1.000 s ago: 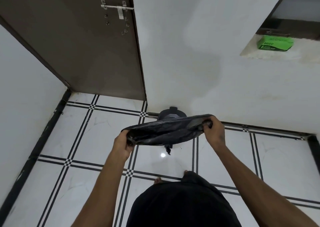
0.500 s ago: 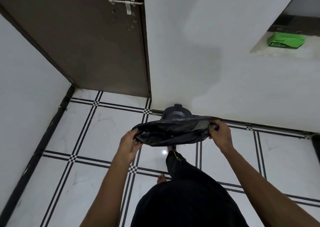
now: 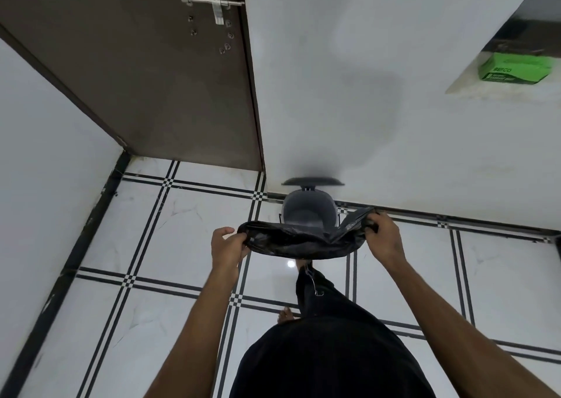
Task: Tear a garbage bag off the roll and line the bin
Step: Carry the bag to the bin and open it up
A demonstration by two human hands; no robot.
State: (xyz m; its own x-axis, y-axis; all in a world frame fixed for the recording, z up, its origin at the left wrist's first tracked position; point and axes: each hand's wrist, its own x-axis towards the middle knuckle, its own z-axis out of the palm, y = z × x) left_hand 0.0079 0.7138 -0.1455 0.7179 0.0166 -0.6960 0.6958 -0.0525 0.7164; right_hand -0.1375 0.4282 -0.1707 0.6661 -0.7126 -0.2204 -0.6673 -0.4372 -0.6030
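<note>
We hold a black garbage bag stretched over the open bin.

Largest first: the white tiled floor and the brown door, then the grey bin at the wall, lid up. Our left hand pinches the bag's left edge, our right hand grips its right edge, fingers curled round the plastic. A green box sits on the ledge.

Brown door with steel slide bolt, white wall, black-lined white floor tiles, green box on ledge
</note>
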